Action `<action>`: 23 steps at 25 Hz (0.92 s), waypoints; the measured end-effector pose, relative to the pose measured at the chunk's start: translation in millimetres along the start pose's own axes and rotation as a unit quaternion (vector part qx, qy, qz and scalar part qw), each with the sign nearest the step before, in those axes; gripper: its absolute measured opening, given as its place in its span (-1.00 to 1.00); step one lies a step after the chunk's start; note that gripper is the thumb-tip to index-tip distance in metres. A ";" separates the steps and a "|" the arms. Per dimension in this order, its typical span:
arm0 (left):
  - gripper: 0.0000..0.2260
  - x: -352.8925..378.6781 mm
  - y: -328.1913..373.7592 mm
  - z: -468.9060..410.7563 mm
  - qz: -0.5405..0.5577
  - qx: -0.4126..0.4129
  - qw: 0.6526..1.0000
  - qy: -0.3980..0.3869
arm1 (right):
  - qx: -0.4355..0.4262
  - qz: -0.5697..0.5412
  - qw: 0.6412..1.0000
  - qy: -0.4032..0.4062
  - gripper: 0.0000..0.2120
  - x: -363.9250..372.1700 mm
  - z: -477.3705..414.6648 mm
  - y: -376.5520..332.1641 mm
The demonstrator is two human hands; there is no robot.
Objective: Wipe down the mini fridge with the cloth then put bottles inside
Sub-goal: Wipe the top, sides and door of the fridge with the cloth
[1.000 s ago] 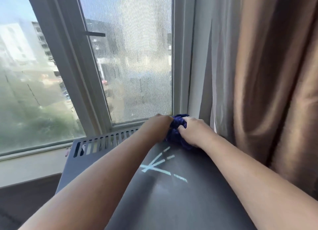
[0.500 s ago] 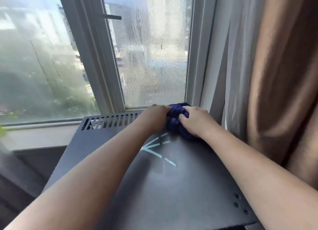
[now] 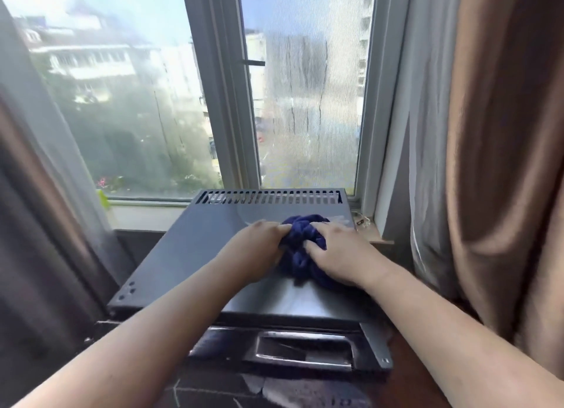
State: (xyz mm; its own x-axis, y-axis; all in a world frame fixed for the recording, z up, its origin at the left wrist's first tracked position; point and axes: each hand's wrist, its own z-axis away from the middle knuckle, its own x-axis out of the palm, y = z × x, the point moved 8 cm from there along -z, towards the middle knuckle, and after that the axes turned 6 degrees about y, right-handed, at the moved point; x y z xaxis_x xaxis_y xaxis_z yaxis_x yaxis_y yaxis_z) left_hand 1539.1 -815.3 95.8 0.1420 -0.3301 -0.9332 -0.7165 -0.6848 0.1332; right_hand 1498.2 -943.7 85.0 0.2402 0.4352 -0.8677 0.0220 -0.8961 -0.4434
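Note:
A dark grey mini fridge stands under the window, seen from above, with a row of vent slots along its back edge. A bunched dark blue cloth lies on the fridge top, right of centre. My left hand grips the cloth's left side and my right hand presses on its right side. The fridge door's recessed chrome handle shows at the front edge below my arms. No bottles are in view.
Brown and grey curtains hang close on the right and on the left. The window sill and window frame stand right behind the fridge. A small wooden ledge sits at the fridge's back right corner.
The view has pulled back and tilted down, so the whole fridge top and door handle now show. Both hands have drawn the cloth from the back edge toward me.

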 end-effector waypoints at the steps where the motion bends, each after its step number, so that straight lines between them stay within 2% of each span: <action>1: -0.86 -6.0 1.3 17.0 0.011 0.004 1.000 0.014 | -0.016 -0.006 1.000 -0.016 -0.52 3.5 11.1 -9.7; 4: -0.85 -17.5 -0.6 59.4 0.006 0.009 0.999 0.044 | -0.069 -0.017 0.997 -0.032 -0.31 12.9 38.9 -35.6; 7: -0.88 -20.4 -7.0 78.8 0.010 0.005 0.999 0.051 | -0.095 -0.015 0.995 -0.037 -0.21 22.1 50.9 -50.7; 15: -0.87 -11.1 -58.9 37.8 0.005 -0.028 0.999 0.045 | -0.089 -0.022 0.995 -0.044 -0.41 39.2 -16.7 -57.0; 23: -0.87 10.6 -143.9 -57.2 -0.007 -0.054 0.998 0.021 | -0.016 0.012 0.999 -0.030 -0.44 67.3 -130.1 -51.7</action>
State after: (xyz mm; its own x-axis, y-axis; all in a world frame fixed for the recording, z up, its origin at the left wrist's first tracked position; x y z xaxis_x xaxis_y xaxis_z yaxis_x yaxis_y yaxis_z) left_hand 1682.7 -757.4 85.9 0.1814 -0.3446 -0.9211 -0.6361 -0.7554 0.1573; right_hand 1639.5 -879.4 78.8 0.1819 0.4179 -0.8901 0.0487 -0.9079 -0.4163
